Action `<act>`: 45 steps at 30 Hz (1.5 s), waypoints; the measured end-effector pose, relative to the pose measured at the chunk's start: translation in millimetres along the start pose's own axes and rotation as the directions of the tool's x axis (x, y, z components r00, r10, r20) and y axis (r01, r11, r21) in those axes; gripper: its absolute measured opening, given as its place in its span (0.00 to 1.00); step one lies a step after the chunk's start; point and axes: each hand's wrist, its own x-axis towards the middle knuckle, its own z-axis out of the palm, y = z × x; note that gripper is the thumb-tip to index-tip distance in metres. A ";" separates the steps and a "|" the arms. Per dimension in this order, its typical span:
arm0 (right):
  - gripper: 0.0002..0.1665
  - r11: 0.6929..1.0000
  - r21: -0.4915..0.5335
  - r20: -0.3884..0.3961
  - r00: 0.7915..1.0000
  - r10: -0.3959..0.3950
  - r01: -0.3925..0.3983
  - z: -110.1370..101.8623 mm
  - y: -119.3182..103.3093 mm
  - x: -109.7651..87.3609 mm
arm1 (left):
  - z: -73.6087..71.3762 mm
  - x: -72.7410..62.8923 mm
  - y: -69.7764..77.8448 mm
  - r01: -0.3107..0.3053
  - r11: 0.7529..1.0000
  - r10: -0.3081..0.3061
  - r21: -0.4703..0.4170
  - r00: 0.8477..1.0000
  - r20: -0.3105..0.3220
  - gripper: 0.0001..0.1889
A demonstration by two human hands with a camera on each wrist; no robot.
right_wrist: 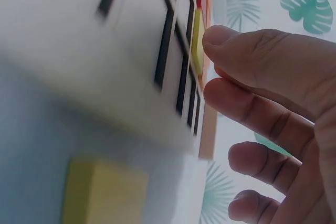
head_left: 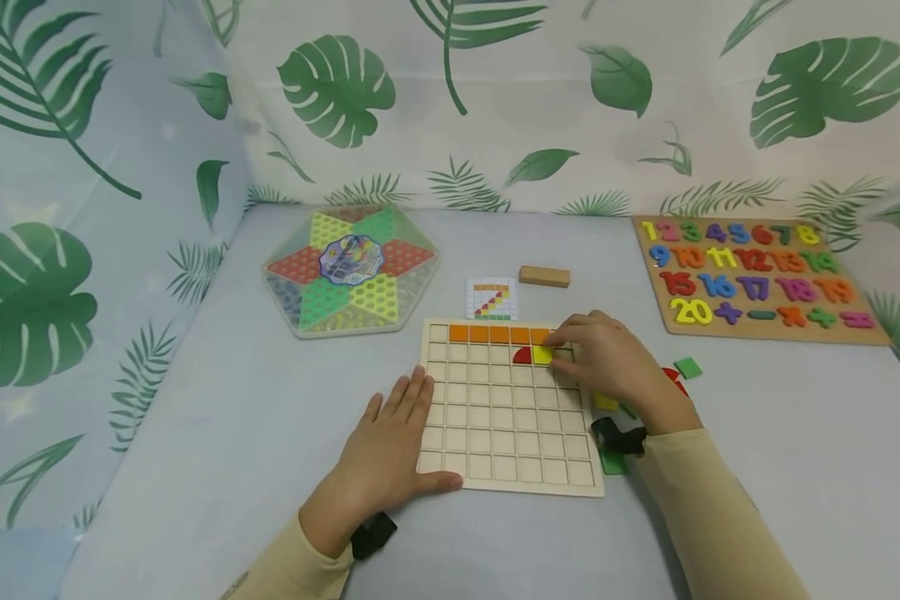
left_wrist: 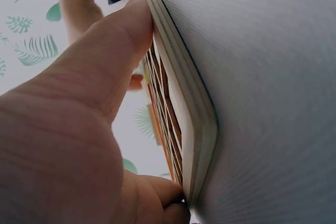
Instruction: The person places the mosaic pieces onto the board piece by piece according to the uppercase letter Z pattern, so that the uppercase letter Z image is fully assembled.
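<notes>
Head view: the board [head_left: 489, 440] lies mid-table, well in from the table [head_left: 217, 467]'s far edge. The left hand [head_left: 386, 450] rests on its left side, fingers straight, thumb spread. The right hand [head_left: 607, 362] is over its far right corner, by the yellow square [head_left: 542, 355].

Left wrist view: the thumb [left_wrist: 123, 38] touches the board's rim.

Right wrist view: thumb and fingertips stand apart, other fingers loosely bent; whether the thumb touches the square, I cannot tell.

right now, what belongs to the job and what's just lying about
Job, likely:
pale wooden grid board
orange square tiles
red rounded tile
yellow square tile
loose green tiles
white printed card

Lying about, likely:
hexagonal plastic star game
brown number board
tan wooden block
</notes>
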 end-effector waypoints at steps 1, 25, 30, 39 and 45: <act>0.16 1.000 -0.001 0.000 1.000 0.006 -0.006 -1.0 1.9 -2.0 | 0.2 0.3 -0.2 0.000 1.000 0.000 0.000 1.000 -0.001 0.66; 0.14 0.998 -0.005 0.006 0.998 0.069 -0.069 -5.6 28.9 -48.9 | 0.9 -2.9 0.3 -0.016 1.000 0.016 0.003 1.000 -0.026 0.65; 0.15 0.997 0.001 0.012 0.997 0.078 -0.078 -6.7 32.2 -60.9 | 0.5 -2.0 0.3 -0.016 1.000 0.016 0.001 1.000 -0.026 0.65; 0.16 0.999 -0.036 0.007 0.999 0.040 -0.040 -6.6 32.7 -72.4 | 1.2 -1.4 -0.6 -0.011 1.000 0.011 -0.004 1.000 -0.016 0.66; 0.14 0.998 -0.041 -0.010 0.999 0.040 -0.040 -6.7 31.4 -71.5 | 0.3 -1.7 -0.5 -0.016 1.000 0.015 -0.009 1.000 -0.018 0.66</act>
